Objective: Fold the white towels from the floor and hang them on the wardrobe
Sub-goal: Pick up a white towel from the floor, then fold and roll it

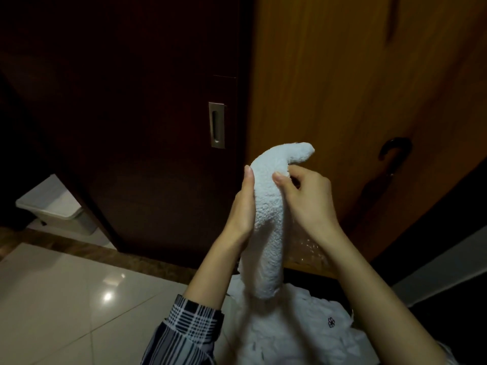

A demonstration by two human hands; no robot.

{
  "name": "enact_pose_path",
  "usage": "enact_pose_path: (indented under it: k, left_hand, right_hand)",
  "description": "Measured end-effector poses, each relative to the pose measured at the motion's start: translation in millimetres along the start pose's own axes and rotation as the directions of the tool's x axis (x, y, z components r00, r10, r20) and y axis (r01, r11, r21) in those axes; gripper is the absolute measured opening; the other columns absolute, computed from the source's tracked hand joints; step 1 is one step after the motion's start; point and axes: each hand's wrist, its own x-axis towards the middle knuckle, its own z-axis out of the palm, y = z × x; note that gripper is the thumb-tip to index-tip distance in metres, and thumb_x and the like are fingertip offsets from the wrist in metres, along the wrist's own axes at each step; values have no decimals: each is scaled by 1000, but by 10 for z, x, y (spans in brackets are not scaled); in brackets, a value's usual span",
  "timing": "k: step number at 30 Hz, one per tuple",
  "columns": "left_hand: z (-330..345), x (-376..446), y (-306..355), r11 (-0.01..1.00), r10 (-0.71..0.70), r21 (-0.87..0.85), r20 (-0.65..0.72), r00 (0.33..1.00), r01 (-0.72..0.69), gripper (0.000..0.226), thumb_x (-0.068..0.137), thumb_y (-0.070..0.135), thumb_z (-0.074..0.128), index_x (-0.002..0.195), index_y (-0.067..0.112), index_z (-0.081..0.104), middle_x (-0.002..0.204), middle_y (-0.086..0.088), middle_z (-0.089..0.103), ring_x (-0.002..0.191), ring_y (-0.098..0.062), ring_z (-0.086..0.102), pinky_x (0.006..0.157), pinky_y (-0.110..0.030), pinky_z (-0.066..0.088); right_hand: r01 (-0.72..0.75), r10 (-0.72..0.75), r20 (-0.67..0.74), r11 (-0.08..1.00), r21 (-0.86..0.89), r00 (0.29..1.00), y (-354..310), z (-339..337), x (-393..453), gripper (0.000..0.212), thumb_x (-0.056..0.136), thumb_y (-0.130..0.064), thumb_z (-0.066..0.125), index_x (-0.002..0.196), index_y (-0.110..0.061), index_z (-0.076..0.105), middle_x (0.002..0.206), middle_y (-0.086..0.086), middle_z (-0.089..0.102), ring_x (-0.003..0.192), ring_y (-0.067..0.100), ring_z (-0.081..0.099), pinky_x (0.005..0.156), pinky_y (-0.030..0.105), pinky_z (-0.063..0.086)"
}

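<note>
In front of the wardrobe, going left to right: one pale bin (56, 206) sits on the floor beside the dark sliding door (147, 127), which has one metal handle (217, 125). My left hand (243, 204) lies flat, fingers straight, against the side of the one white towel (268, 219) I hold up, steadying it, I think, so its layers stay aligned. My right hand (303, 198) pinches the towel's upper edge, its top flopping over rightward. Below lies a crumpled white heap (303, 330); how many towels I cannot tell. The brown wardrobe door (342, 88) carries one dark hook (394, 151).
</note>
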Motion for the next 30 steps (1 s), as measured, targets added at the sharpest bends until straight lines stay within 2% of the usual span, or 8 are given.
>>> enact_pose_path:
  k: [4, 8, 13, 17, 19, 21, 25, 30]
  left_hand:
    - [79, -121, -13, 968, -32, -248, -1, 999, 31, 57, 99, 51, 19, 106, 13, 61, 90, -4, 73, 89, -16, 68, 81, -29, 54]
    - [48, -210, -154, 877, -122, -476, -102, 987, 60, 68, 89, 65, 30, 115, 13, 64, 119, -14, 65, 116, -28, 59, 103, -40, 42]
    - [-35, -271, -303, 768, -91, -638, -32, 995, 50, 75, 72, 74, 37, 91, 15, 79, 124, -16, 64, 119, -27, 58, 113, -44, 32]
    - [-19, -356, -402, 741, -62, -670, 5, 998, 50, 79, 76, 78, 30, 103, 20, 76, 131, -8, 60, 127, -23, 51, 116, -43, 25]
    - [-6, -386, -395, 725, -80, -688, -50, 996, 23, 76, 75, 73, 37, 115, 18, 70, 130, -8, 60, 126, -22, 53, 114, -43, 28]
    - [-2, -412, -322, 699, -125, -715, -124, 984, -1, 73, 73, 65, 45, 124, 15, 59, 123, -8, 65, 119, -22, 58, 108, -41, 37]
    - [33, -466, -241, 687, -199, -725, -238, 951, -38, 64, 70, 55, 56, 121, 17, 59, 116, -6, 68, 111, -20, 62, 94, -38, 47]
    - [58, -482, -211, 639, -166, -759, -296, 941, -125, 61, 68, 55, 59, 118, 20, 59, 113, -4, 68, 109, -18, 62, 98, -42, 44]
  right_hand:
    - [164, -115, 196, 953, -254, 974, -167, 103, -59, 19, 97, -22, 50, 82, -19, 38, 71, -8, 45, 61, 4, 45, 54, 17, 31]
    - [501, -343, 387, 735, -457, 856, -319, 297, -145, 19, 88, -5, 56, 106, -5, 51, 104, 12, 54, 86, 27, 61, 60, 32, 35]
    - [473, -289, 457, 804, -361, 841, -192, 333, -285, 21, 98, -24, 47, 109, -8, 54, 111, 13, 46, 90, 28, 52, 66, 36, 41]
    - [433, -323, 370, 860, -271, 871, -175, 480, -523, 32, 93, -17, 44, 113, -6, 66, 98, 16, 55, 93, 31, 56, 76, 40, 51]
    - [360, -277, 375, 917, -173, 885, -43, 464, -588, 42, 90, -16, 53, 131, -14, 55, 109, 7, 52, 105, 20, 48, 86, 33, 45]
    - [262, -239, 242, 963, -67, 941, 155, 447, -716, 43, 85, -22, 58, 127, -13, 56, 114, 2, 53, 109, 15, 47, 92, 23, 40]
    - [99, -97, -20, 992, 78, 995, 405, 527, -1017, 33, 81, -29, 57, 108, -10, 62, 104, -6, 54, 101, 8, 51, 89, 9, 37]
    - [1, 20, -164, 992, 128, 986, 550, 735, -1185, 43, 80, -21, 58, 119, -3, 58, 115, 1, 51, 110, 7, 47, 96, 8, 34]
